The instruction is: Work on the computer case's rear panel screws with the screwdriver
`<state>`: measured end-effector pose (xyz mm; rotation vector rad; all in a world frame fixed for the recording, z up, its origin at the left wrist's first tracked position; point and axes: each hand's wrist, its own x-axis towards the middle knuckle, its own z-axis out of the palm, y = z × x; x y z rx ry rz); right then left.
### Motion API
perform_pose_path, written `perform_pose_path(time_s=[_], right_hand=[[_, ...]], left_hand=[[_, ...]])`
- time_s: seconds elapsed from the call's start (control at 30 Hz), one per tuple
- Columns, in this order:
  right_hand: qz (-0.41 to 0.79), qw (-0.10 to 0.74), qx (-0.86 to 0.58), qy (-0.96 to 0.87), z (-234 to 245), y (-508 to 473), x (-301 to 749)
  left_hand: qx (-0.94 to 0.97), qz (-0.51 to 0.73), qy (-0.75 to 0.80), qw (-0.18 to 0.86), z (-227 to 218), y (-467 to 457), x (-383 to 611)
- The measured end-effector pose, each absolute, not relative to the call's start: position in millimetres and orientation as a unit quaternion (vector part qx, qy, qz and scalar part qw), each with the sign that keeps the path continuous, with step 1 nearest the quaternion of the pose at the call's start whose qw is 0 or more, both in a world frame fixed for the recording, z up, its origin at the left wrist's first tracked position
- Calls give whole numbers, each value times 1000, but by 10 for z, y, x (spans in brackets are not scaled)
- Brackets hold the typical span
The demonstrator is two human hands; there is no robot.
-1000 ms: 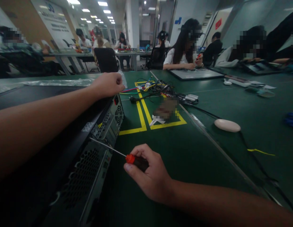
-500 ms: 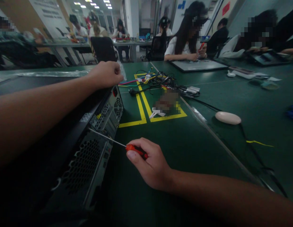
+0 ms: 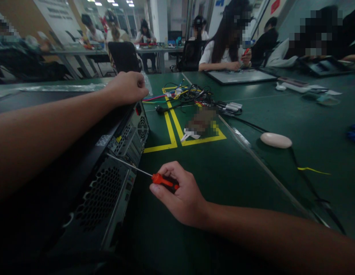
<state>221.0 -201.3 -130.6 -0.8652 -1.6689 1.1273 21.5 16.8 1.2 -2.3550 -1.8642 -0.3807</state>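
A black computer case [image 3: 108, 194] lies on its side on the green table, its rear panel facing right. My right hand [image 3: 180, 194] is closed round a screwdriver [image 3: 162, 180] with a red and black handle; the thin shaft reaches left and its tip meets the case's rear panel. My left hand [image 3: 127, 88] rests as a fist on the far top edge of the case, next to a clear plastic bag [image 3: 147, 82]. Whether those fingers hold anything is hidden.
A tangle of coloured cables [image 3: 191, 97] lies inside yellow tape lines [image 3: 170, 133]. A white mouse [image 3: 276, 140] with its cord sits to the right. Several people work at tablets and tables across the room. A plastic sheet [image 3: 59, 88] lies at far left.
The view has drifted slightly, so everything sits a little higher in frame. My right hand has turned a little on the screwdriver handle. My left hand stays on the case.
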Motion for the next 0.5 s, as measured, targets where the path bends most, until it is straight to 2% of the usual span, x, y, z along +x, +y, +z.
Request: perform_pose_path(time_s=[0.5], right_hand=[[442, 463, -345, -687, -1323, -2006, 2225]], left_hand=[[-769, -132, -623, 58, -24, 253, 191]])
